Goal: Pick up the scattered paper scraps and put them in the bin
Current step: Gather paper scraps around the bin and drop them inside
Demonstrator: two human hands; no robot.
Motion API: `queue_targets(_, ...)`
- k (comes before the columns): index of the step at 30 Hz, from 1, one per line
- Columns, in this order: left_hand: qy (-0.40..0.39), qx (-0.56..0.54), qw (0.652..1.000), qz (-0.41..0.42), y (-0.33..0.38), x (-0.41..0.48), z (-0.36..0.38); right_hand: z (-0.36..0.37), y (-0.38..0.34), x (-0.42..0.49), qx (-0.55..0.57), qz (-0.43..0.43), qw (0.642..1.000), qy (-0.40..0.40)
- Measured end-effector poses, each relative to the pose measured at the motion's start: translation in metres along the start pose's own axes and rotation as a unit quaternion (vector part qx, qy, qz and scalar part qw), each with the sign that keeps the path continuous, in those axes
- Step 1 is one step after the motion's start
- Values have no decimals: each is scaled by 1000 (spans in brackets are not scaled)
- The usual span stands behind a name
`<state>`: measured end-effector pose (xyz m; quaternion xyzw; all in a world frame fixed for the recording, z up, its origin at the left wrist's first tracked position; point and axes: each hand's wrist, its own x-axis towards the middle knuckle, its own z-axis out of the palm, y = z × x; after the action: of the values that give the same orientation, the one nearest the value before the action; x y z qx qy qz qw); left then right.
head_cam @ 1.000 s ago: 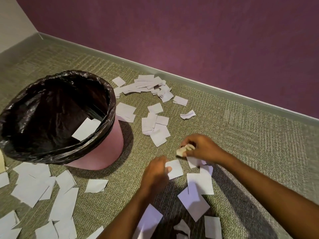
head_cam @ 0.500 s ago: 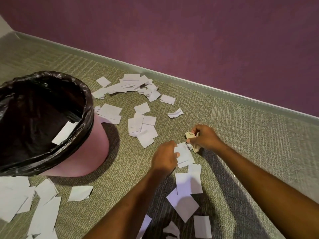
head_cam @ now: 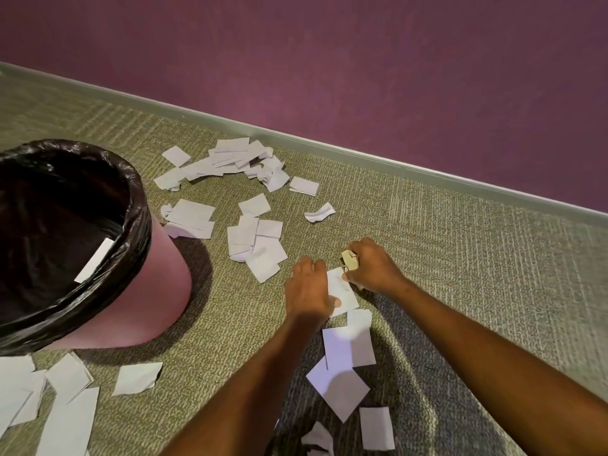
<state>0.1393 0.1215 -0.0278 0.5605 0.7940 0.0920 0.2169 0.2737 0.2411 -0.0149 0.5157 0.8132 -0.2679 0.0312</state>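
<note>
White paper scraps lie scattered over the green carpet. My left hand (head_cam: 307, 287) pinches a white scrap (head_cam: 342, 291) between thumb and fingers, low over the carpet. My right hand (head_cam: 373, 266) is closed on crumpled cream scraps (head_cam: 349, 260) and touches the top edge of the same white scrap. The pink bin (head_cam: 154, 297) with a black liner stands to the left, one scrap (head_cam: 95, 264) resting inside against its rim. More scraps lie below my hands (head_cam: 342, 390), beyond them (head_cam: 256, 245) and near the wall (head_cam: 230, 159).
A purple wall with a grey baseboard (head_cam: 362, 153) runs diagonally behind the scraps. Another patch of scraps (head_cam: 59, 399) lies at the lower left in front of the bin. Bare carpet (head_cam: 493, 258) stretches to the right of my hands.
My left hand has moved up and right with the white scrap, meeting my right hand. The view has shifted right, so the bin sits further left.
</note>
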Motion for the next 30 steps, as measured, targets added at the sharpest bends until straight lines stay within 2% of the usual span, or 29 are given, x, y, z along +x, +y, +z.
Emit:
queue_targets(13, -24, 29, 999, -19, 10, 3, -1, -1, 0, -7, 54, 35, 998, 22)
queue_targets(17, 2, -24, 1000, -14, 2, 1, 6, -1, 4, -11, 95, 53, 994, 10)
queue_targets(20, 27, -129, 990, -45, -4, 0, 2, -10, -3, -13, 231, 98, 968, -3)
queue_targets(22, 50, -234, 967, -91, -3, 2, -9, -24, -14, -11, 329, 128, 935, -4)
queue_targets(24, 88, -335, 928, -137, -1, 6, -29, -41, -29, -5, 405, 131, 905, 9)
queue_targets(27, 159, -450, 861, -175, 4, 10, -77, -69, -64, 2, 484, 93, 869, 40)
queue_targets(30, 218, -504, 821, -160, 8, 8, -128, -95, -112, -1, 546, 38, 836, 28)
